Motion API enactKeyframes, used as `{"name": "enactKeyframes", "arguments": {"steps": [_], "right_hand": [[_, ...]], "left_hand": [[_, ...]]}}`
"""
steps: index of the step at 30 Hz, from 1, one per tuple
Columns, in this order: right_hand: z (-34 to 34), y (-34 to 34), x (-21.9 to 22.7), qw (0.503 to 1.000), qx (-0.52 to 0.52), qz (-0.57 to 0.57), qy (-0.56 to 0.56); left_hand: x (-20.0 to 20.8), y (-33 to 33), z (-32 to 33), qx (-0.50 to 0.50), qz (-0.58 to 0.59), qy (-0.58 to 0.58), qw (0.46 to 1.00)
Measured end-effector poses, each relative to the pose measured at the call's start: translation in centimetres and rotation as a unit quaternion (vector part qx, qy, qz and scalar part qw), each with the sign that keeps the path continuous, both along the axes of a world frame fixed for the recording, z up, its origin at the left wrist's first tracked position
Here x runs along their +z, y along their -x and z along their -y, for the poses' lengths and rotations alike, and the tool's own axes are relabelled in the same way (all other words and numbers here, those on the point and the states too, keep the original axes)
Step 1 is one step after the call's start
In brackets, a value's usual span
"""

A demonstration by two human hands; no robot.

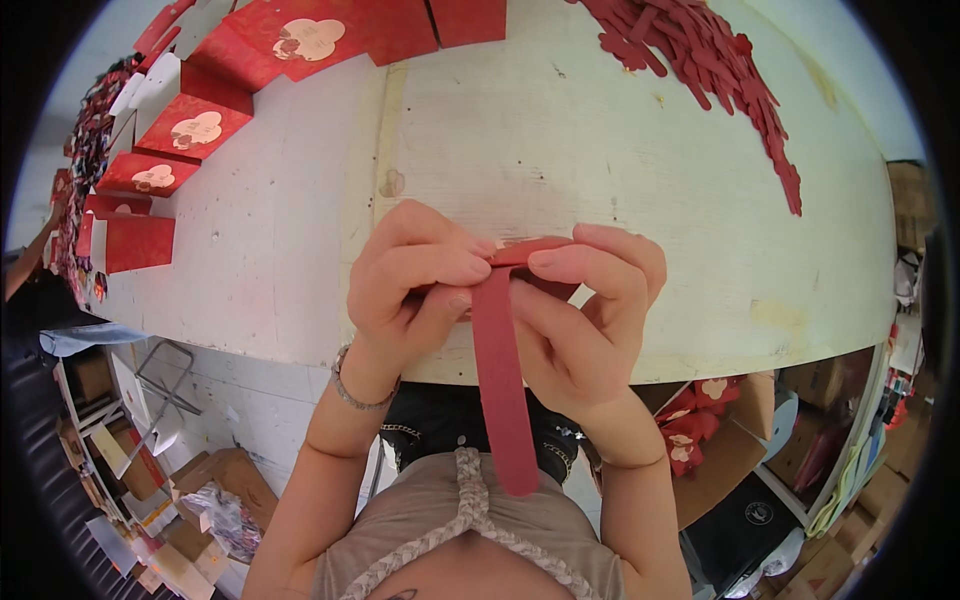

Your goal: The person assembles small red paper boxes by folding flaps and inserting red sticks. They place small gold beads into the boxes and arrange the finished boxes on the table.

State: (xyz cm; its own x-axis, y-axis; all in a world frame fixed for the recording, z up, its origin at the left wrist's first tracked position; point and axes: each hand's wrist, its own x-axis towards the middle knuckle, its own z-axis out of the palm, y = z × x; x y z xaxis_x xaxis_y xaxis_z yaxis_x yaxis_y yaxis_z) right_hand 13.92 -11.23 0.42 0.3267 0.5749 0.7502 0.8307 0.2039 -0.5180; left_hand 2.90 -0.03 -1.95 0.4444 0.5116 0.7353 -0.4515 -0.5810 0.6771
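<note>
Over the near part of the table, both my hands meet at a small red box (535,247), mostly hidden by my fingers. From its near side a long dark-red strip (502,385) with a rounded end hangs down toward my lap. My left hand (415,280) pinches the box's left side beside the top of the strip. On the other side, my right hand (590,300) grips the box with thumb and fingers, close to where the strip comes out. How the strip joins the box is hidden by my fingertips.
Red boxes with pale flower-shaped labels (195,130) line the white table's (270,230) left and far edges. A heap of dark-red strips (700,60) lies at the far right. Below right, a cardboard box (715,470) holds red packages. Another person's arm (35,250) shows far left.
</note>
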Motion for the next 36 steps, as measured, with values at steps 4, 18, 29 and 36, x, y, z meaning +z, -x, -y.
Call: {"name": "enactKeyframes", "arguments": {"steps": [4, 18, 29, 36], "right_hand": [[-0.6, -0.1, 0.6, 0.992, 0.038, -0.120, 0.022], [-0.8, -1.0, -0.2, 0.946, 0.172, -0.276, 0.011], [-1.0, -1.7, -0.3, 0.972, 0.188, -0.140, -0.018], [-1.2, -1.5, -0.2, 0.977, 0.164, -0.128, -0.049]], "left_hand": [[0.3, 0.6, 0.3, 0.015, -0.058, 0.020, 0.998], [10.0, -0.3, -3.6, 0.111, -0.282, -0.476, 0.825], [9.4, 1.1, -2.4, -0.003, -0.375, 0.079, 0.923], [8.9, 1.6, -1.3, -0.029, -0.371, 0.215, 0.903]]}}
